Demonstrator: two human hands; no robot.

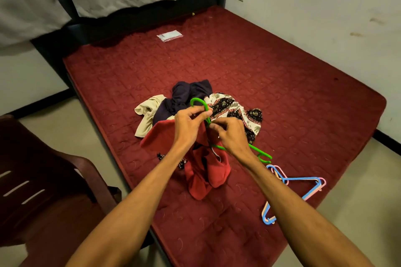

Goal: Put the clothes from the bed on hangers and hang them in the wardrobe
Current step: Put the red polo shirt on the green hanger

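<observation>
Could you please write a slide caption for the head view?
Left hand and right hand thread a green hanger into a red garment near clothes on the bed.

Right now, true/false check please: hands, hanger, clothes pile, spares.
1. The left hand and the right hand both hold the green hanger. True.
2. The red garment lies spread flat away from the hands. False: it is bunched at the green hanger, under the hands.
3. The blue and pink hangers lie on the bed, on the person's right. True.
4. The pile behind the hands is one garment. False: there is a navy garment, a beige garment and an elephant-print garment.
5. The plastic packet sits beside the spare hangers. False: it lies at the far end of the bed.
</observation>
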